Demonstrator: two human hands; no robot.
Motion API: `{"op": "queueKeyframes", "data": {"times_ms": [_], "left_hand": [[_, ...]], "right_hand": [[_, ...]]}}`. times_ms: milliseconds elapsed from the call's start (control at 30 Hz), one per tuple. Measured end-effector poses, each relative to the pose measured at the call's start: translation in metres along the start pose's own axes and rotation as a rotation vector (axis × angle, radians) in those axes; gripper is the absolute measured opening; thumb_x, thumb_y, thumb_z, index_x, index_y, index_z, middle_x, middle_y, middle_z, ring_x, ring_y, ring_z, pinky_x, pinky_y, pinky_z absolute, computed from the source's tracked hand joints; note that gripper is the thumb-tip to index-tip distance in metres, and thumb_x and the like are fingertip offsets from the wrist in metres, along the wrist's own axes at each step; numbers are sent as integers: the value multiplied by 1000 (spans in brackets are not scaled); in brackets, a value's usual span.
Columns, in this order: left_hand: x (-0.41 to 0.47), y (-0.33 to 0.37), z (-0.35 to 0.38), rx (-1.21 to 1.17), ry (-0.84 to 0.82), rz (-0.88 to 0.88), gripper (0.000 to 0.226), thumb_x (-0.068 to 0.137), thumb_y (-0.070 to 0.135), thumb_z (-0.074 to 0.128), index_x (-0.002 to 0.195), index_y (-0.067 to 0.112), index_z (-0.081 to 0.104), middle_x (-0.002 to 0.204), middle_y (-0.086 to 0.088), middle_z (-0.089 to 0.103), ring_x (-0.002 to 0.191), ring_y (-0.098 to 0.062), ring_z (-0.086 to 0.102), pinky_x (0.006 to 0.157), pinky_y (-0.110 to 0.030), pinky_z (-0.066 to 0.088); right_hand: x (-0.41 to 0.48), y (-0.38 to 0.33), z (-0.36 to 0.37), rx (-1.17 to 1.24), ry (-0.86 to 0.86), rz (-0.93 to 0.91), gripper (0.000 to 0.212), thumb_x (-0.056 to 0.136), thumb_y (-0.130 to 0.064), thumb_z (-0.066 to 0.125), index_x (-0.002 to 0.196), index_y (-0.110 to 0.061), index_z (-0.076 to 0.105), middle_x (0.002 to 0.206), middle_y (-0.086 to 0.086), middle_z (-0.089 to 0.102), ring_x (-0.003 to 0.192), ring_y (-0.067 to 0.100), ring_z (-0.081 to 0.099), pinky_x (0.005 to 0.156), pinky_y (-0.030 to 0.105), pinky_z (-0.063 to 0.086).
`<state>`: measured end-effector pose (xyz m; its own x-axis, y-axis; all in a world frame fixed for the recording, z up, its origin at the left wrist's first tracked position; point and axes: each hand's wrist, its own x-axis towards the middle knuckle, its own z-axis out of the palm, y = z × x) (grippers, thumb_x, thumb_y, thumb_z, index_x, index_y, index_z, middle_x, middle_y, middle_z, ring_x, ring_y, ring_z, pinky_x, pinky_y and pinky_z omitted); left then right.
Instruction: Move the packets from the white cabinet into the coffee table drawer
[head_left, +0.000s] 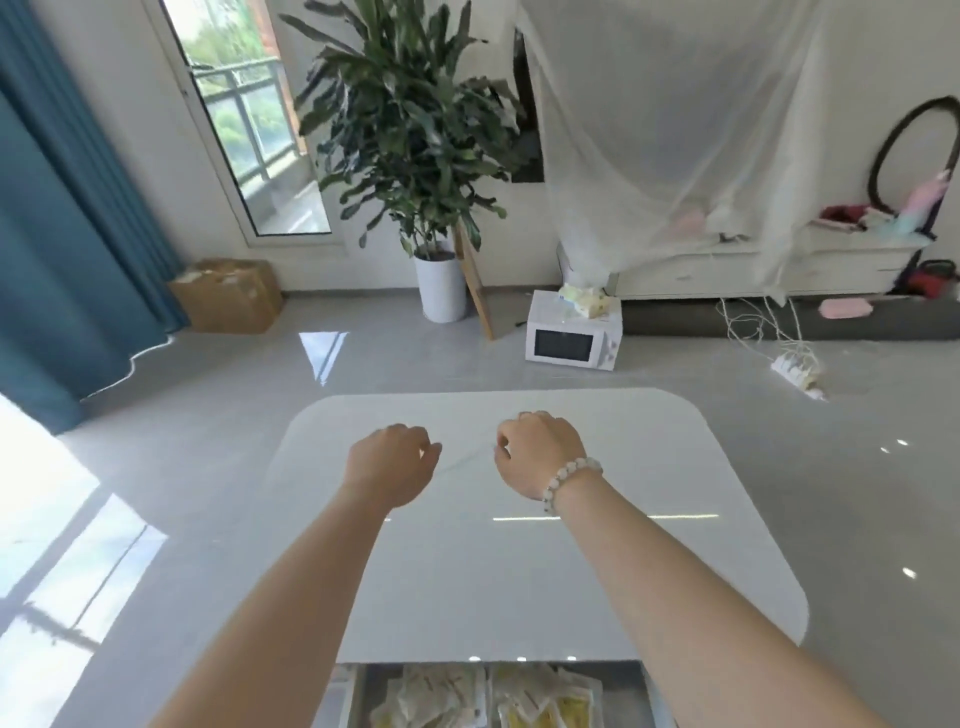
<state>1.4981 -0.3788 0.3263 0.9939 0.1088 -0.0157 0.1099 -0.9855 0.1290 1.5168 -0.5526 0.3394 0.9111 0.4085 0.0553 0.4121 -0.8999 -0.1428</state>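
The white glossy coffee table (675, 519) fills the middle of the head view. Its drawer (358, 696) is pulled out at the bottom edge and holds several pale and yellow packets (498, 696). My left hand (389, 462) and my right hand (535, 449), which wears a bead bracelet, hover side by side above the tabletop. Both have loosely curled fingers and hold nothing. A low white cabinet (727, 270) stands at the far wall on the right, partly under a sheer white sheet.
A white microwave (571, 338) with a tissue pack on top sits on the floor beyond the table. A potted plant (441, 280), a cardboard box (228, 293), a power strip with cords (797, 371) and blue curtains (62, 234) surround the grey floor.
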Motion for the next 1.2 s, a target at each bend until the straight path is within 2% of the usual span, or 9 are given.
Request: {"op": "queueKeyframes", "data": {"times_ms": [100,200,367,667,767,900,1033,1200], "left_hand": [[-21,-28,-6,37,-7,-75,34,98,40,36,116,25,60,119,0,59,111,-21,55,86,-28,41],[-43,-60,-12,62,-1,-184,34,98,36,35,117,23,60,118,0,60,111,-22,55,85,-28,40],[-82,-105,-19,120,11,-306,33,96,27,33,109,17,61,109,-3,62,103,-24,58,82,-31,43],[-154,-183,-38,167,56,-423,32,96,24,30,98,10,59,103,-5,62,100,-25,56,76,-32,40],[-193,-225,-54,176,109,-501,31,96,23,30,99,9,58,105,-6,61,102,-26,55,74,-32,36],[-252,-285,-68,183,200,-657,31,96,24,31,110,11,56,112,-5,57,110,-24,49,85,-33,38],[-319,-341,-73,225,240,-797,31,98,25,30,116,14,52,119,-3,55,114,-23,48,88,-32,38],[-404,-394,-62,223,198,-1007,31,98,26,29,115,15,53,120,-3,55,113,-22,49,87,-31,40]], "right_hand": [[10,-33,1,-7,-9,-102,29,94,-20,35,102,-10,61,107,7,62,103,25,54,75,29,35],[18,-69,7,11,-24,-187,30,93,-18,35,104,-10,61,109,8,62,105,26,53,78,30,36],[15,-131,21,27,-86,-337,28,93,-20,35,102,-11,60,107,7,61,105,24,52,82,31,35],[4,-239,21,15,-24,-538,31,94,-20,33,104,-8,60,108,9,62,106,25,52,87,34,37],[-5,-301,20,38,9,-623,31,93,-20,35,105,-8,61,109,9,61,108,26,51,88,34,37],[-24,-391,23,87,84,-763,32,92,-21,37,109,-9,61,116,8,59,113,25,49,90,34,36],[-55,-473,40,143,174,-884,29,86,-22,44,101,-9,65,108,9,64,103,26,55,84,35,41],[-107,-562,63,136,113,-1030,33,92,-22,38,113,-10,60,117,8,60,112,25,50,91,35,37]]}}
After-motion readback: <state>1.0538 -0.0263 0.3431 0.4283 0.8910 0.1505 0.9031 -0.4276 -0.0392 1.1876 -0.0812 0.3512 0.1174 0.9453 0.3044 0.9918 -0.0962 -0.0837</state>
